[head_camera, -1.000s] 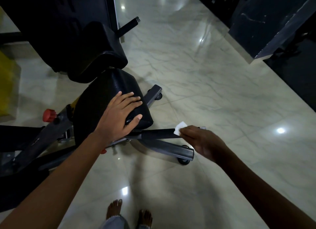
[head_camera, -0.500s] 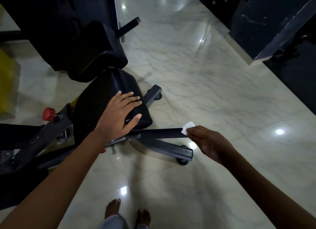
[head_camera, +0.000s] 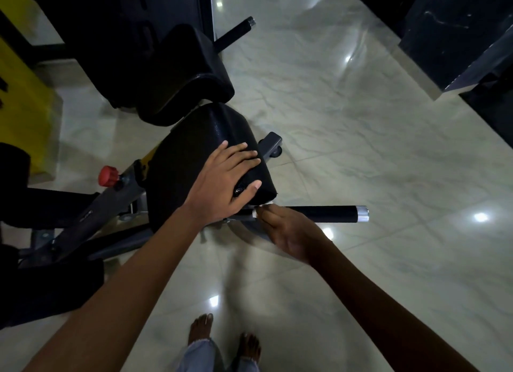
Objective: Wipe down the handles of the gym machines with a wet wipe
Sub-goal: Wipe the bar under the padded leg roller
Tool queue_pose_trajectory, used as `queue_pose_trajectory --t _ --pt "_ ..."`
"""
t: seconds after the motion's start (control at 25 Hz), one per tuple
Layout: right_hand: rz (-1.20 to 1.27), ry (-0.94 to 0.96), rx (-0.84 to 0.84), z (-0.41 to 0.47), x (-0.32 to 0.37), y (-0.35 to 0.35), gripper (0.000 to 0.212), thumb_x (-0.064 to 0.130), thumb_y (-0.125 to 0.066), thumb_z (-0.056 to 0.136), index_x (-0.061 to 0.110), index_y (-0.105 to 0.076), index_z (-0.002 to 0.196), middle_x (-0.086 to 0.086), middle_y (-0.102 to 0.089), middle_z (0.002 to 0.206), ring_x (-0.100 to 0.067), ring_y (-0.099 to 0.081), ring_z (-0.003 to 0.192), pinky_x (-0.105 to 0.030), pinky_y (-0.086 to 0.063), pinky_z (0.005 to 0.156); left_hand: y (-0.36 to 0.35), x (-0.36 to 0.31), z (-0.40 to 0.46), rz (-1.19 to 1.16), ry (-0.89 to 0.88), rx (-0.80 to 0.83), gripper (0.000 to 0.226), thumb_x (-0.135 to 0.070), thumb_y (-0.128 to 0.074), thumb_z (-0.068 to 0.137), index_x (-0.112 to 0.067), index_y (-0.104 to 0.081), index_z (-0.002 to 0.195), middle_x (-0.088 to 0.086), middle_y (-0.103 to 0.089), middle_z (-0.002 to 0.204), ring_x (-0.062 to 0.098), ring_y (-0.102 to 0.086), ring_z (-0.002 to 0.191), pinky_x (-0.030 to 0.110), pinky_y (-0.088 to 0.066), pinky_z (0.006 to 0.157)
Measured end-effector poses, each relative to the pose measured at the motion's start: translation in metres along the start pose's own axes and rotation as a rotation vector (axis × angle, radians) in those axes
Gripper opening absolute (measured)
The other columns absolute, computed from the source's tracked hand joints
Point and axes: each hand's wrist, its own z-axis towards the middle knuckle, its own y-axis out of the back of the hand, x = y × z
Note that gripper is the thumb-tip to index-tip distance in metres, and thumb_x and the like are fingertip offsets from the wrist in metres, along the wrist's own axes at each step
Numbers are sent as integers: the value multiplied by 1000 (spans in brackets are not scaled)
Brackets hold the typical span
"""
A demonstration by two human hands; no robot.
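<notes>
A black foam handle (head_camera: pixel 327 213) with a silver end cap sticks out to the right from the gym machine, low beside the seat. My right hand (head_camera: pixel 288 232) grips its inner end, by the seat, with a white wet wipe (head_camera: pixel 256 209) wrapped under the fingers; only a small white edge shows. My left hand (head_camera: pixel 222 182) rests flat with straight fingers on the black padded seat (head_camera: pixel 194 149). A second black handle (head_camera: pixel 236 32) points up and right behind the backrest.
The machine's grey frame carries a red knob (head_camera: pixel 108 175) on the left and a small wheel (head_camera: pixel 274 149) at the front. Something yellow (head_camera: pixel 25 99) stands at far left. Glossy marble floor (head_camera: pixel 361 121) spreads right; dark equipment (head_camera: pixel 458 24) fills the top right. My bare feet (head_camera: pixel 222 335) are below.
My right hand with the wipe has slid left along the handle from its outer tip to the end by the seat, baring the black grip and silver cap. My left hand stayed put.
</notes>
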Motion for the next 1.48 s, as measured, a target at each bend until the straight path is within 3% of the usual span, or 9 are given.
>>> queue_pose_trajectory --t 0.28,0.52,0.68,0.88,1.0,1.16,1.28,1.36,1.48 --pt "-454 452 39 -9 -16 0 20 1 -42 89 0 -61 92 -9 -54 92 -22 -48 77 -32 -35 60 0 1 -1 -12 -1 2 46 -43 -43 93 -13 -58 125 1 -56 132 15 -36 136 40 -17 118" --pt "-193 204 119 -28 -21 -3 32 10 -39 87 0 -52 115 -11 -59 106 -24 -58 86 -31 -52 71 0 1 -1 -3 2 11 46 -43 -41 94 -14 -57 125 1 -55 133 15 -35 136 39 -15 118" --pt "-197 155 114 -32 -25 10 26 6 -37 83 10 -44 107 -11 -59 100 -24 -56 80 -33 -49 68 0 0 0 3 10 8 46 -43 -42 94 -14 -58 125 1 -56 132 15 -36 136 40 -16 118" --pt "-210 85 179 -31 -19 20 34 -2 -26 85 -6 -55 103 -22 -55 102 -28 -42 87 -37 -45 75 1 -1 -1 -4 9 -1 45 -42 -42 93 -13 -59 125 1 -56 132 15 -36 136 41 -17 118" --pt "-197 59 206 -42 -25 32 31 8 -28 77 7 -47 101 -10 -55 99 -19 -49 80 -29 -45 65 0 -1 -1 -13 13 -12 45 -41 -44 93 -13 -59 124 2 -57 131 16 -37 135 41 -17 118" --pt "-362 3 132 -41 -31 30 23 19 -24 96 29 -40 109 11 -44 96 -4 -41 80 -12 -40 74 0 -2 -1 -9 11 -7 44 -41 -44 93 -13 -59 124 2 -57 131 16 -37 135 40 -17 118" --pt "-515 181 288 -51 -47 33 25 8 -34 84 5 -57 95 0 -49 98 -11 -44 84 -22 -46 62 0 -2 -1 -7 9 -10 44 -41 -44 93 -13 -60 123 2 -57 131 16 -38 135 40 -16 118" --pt "-549 219 214 -56 -49 45 22 4 -40 82 -1 -61 87 -2 -43 96 -13 -40 83 -21 -44 55 -1 -1 -1 0 12 -10 45 -41 -43 93 -13 -59 124 2 -57 131 16 -37 135 38 -15 118" --pt "-353 176 112 -62 -58 42 32 3 -28 97 -17 -51 105 -23 -37 91 -44 -32 91 -8 -37 63 -1 -1 -1 3 12 -11 45 -41 -44 93 -13 -60 124 2 -57 131 17 -38 135 40 -16 118"
